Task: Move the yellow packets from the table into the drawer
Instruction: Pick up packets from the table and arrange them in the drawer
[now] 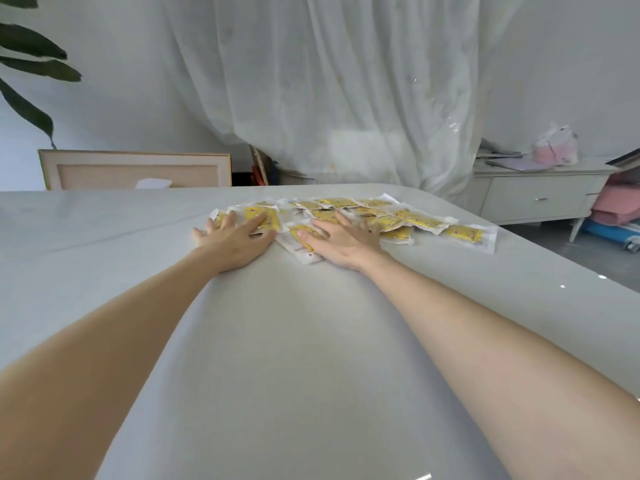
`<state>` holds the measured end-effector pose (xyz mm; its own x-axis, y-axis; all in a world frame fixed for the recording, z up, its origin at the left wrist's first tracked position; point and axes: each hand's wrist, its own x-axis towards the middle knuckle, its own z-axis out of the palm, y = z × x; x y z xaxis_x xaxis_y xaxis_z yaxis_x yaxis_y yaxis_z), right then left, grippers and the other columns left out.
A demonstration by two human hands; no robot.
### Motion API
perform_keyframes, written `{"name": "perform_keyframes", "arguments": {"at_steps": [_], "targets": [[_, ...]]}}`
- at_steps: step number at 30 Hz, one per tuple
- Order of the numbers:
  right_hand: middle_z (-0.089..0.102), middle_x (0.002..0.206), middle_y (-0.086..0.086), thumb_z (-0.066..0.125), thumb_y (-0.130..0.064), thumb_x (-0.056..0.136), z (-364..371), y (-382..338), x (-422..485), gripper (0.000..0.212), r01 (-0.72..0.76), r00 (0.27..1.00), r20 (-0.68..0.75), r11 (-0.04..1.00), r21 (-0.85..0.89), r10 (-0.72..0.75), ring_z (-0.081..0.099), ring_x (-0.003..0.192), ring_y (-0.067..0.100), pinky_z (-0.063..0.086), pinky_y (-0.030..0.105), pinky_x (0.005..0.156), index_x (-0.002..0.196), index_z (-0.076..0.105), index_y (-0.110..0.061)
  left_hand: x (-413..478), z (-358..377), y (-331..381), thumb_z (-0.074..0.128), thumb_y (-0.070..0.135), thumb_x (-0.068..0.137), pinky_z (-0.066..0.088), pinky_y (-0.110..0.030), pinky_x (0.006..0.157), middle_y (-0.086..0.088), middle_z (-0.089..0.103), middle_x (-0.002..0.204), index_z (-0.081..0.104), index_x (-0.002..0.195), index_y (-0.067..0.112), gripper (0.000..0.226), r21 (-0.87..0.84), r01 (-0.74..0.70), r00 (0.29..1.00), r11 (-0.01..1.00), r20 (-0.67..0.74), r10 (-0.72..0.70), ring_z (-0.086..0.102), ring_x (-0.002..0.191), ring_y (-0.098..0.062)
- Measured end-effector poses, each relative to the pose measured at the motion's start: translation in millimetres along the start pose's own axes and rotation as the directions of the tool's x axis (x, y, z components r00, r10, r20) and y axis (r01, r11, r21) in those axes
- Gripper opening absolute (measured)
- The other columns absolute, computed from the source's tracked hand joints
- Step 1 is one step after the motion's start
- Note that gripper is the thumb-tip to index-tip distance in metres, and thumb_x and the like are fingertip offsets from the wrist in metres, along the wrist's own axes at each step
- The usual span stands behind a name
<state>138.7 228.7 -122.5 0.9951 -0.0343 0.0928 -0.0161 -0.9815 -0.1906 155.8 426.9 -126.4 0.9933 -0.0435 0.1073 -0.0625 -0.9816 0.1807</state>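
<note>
Several yellow packets point(408, 218) in clear wrappers lie spread in a loose pile at the far side of the white table point(277, 341). My left hand point(232, 242) lies flat, fingers spread, on the pile's left end, its fingertips on a yellow packet point(265, 216). My right hand point(341, 240) lies flat with spread fingers on the packets at the pile's near edge, over a packet point(304, 239) that sticks out toward me. Neither hand grips anything. One packet point(465, 233) lies apart at the right. A cabinet drawer point(540, 199) stands shut at the back right.
The low white cabinet point(519, 174) across the room carries papers and a pink bag point(556, 148). A white curtain point(346, 81) hangs behind the table. A framed panel point(135, 169) leans at the back left beside plant leaves point(31, 64).
</note>
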Motion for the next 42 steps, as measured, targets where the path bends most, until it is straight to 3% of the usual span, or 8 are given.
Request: {"name": "perform_keyframes", "arguments": {"at_steps": [7, 17, 25, 28, 31, 35, 38, 42], "targets": [[0.009, 0.161, -0.008, 0.021, -0.077, 0.086, -0.2, -4.2, -7.9, 0.064, 0.051, 0.998, 0.033, 0.999, 0.014, -0.052, 0.013, 0.148, 0.025, 0.010, 0.043, 0.119, 0.143, 0.030, -0.050, -17.6, -0.6, -0.9, 0.024, 0.066, 0.088, 0.012, -0.044, 0.115, 0.003, 0.016, 0.157, 0.019, 0.141, 0.057, 0.054, -0.020, -0.013, 1.000, 1.000, -0.006, 0.013, 0.014, 0.144, -0.031], [0.014, 0.160, -0.012, 0.026, -0.070, 0.090, 0.2, -35.1, -76.0, 0.054, 0.111, 0.993, 0.041, 0.990, 0.082, -0.115, 0.022, 0.143, 0.028, 0.017, 0.038, 0.116, 0.140, 0.036, -0.052, -88.6, -22.3, -21.5, 0.027, 0.062, 0.091, 0.014, -0.035, 0.118, -0.001, 0.018, 0.158, 0.019, 0.146, 0.048, 0.057, -0.066, -0.067, 0.994, 0.996, 0.080, 0.073, 0.016, 0.146, -0.023], [0.011, 0.161, -0.009, 0.026, -0.067, 0.092, -3.7, -78.4, -155.7, 0.056, 0.174, 0.982, 0.059, 0.980, 0.100, -0.180, 0.018, 0.144, 0.031, 0.011, 0.038, 0.118, 0.143, 0.033, -0.047, -172.5, -39.5, -40.5, 0.027, 0.061, 0.093, 0.013, -0.034, 0.119, -0.003, 0.018, 0.158, 0.018, 0.148, 0.042, 0.059, -0.089, -0.064, 0.994, 0.994, 0.078, 0.071, 0.018, 0.145, -0.022], [0.012, 0.161, -0.010, 0.025, -0.066, 0.092, -1.2, -94.2, -181.4, 0.056, 0.207, 0.975, 0.060, 0.972, 0.116, -0.215, 0.018, 0.144, 0.028, 0.013, 0.038, 0.119, 0.145, 0.028, -0.048, -205.9, -40.4, -51.0, 0.031, 0.054, 0.095, 0.015, -0.032, 0.116, -0.007, 0.025, 0.153, 0.023, 0.148, 0.038, 0.056, -0.176, -0.038, 0.999, 0.984, 0.026, 0.043, 0.020, 0.143, -0.024], [0.029, 0.156, -0.007, 0.032, -0.060, 0.092, -2.6, -110.1, -210.3, 0.056, 0.278, 0.959, 0.001, 0.942, 0.187, -0.283, 0.027, 0.141, 0.025, 0.022, 0.038, 0.115, 0.145, 0.025, -0.044, -234.6, -42.7, -66.7, 0.030, 0.065, 0.078, 0.019, -0.036, 0.114, -0.014, 0.033, 0.144, 0.040, 0.138, 0.034, 0.068, -0.261, -0.014, 0.998, 0.965, -0.068, -0.004, 0.015, 0.140, -0.028], [0.043, 0.147, -0.007, 0.038, -0.055, 0.092, -6.3, -125.8, -235.1, 0.054, 0.296, 0.950, -0.011, 0.890, 0.347, -0.311, 0.043, 0.132, 0.020, 0.033, 0.036, 0.108, 0.143, 0.023, -0.042, -261.0, -51.6, -81.0, 0.032, 0.063, 0.074, 0.008, -0.048, 0.117, -0.011, 0.007, 0.157, 0.052, 0.122, 0.025, 0.064, -0.323, 0.008, 0.978, 0.946, -0.195, -0.075, -0.008, 0.146, -0.028], [0.051, 0.140, -0.011, 0.035, -0.047, 0.097, -10.4, -131.2, -233.1, 0.040, 0.175, 0.976, -0.014, 0.744, 0.645, -0.218, 0.053, 0.122, 0.017, 0.042, 0.032, 0.098, 0.136, 0.038, -0.036, -271.6, -57.3, -88.7, 0.019, 0.062, 0.068, 0.007, -0.048, 0.118, -0.003, 0.024, 0.153, 0.058, 0.116, 0.026, 0.072, -0.304, -0.088, 0.933, 0.949, -0.358, -0.028, 0.008, 0.145, -0.023], [0.064, 0.115, 0.001, 0.034, -0.030, 0.096, -16.1, -131.1, -202.1, 0.034, 0.184, 0.976, -0.198, 0.823, 0.537, -0.089, 0.062, 0.098, 0.023, 0.048, 0.034, 0.086, 0.122, 0.057, -0.031, -271.4, -59.0, -91.3, 0.019, 0.057, 0.077, 0.016, -0.039, 0.117, 0.009, 0.039, 0.147, 0.057, 0.123, 0.035, 0.063, -0.226, -0.262, 0.907, 0.938, -0.391, 0.159, 0.027, 0.139, -0.014]]}}
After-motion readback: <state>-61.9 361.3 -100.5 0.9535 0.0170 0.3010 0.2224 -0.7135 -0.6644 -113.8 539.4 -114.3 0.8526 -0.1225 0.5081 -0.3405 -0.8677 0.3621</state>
